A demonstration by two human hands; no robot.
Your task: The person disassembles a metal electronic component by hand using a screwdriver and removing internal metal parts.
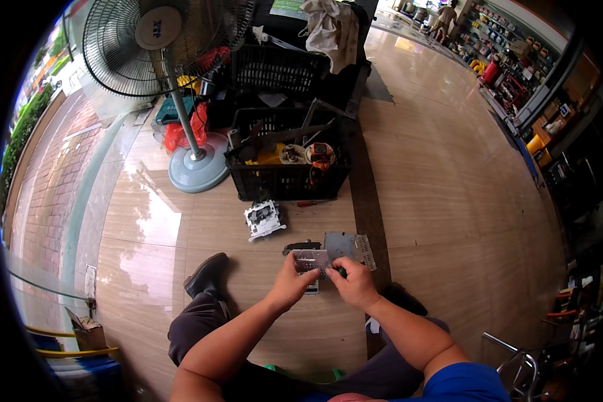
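A small grey perforated metal panel [311,258] is held up in front of me, above the floor. My left hand [289,284] is closed on its left end, thumb along the near edge. The closed fingers of my right hand [354,285] pinch its right end; a small dark green thing shows beside them, its kind unclear. Beyond the panel lie a flat grey metal sheet with a slotted end [342,242] and a black part [303,246]. Farther off sits a white metal frame with dark parts [263,219]. A red-handled tool [307,203] lies near it.
A black plastic crate [288,186] full of tools stands ahead, with another crate [275,70] behind. A pedestal fan's round base [199,165] and a red plastic bag [193,127] are left of it. My boot [206,273] rests left; bent metal tubing [516,348] stands right.
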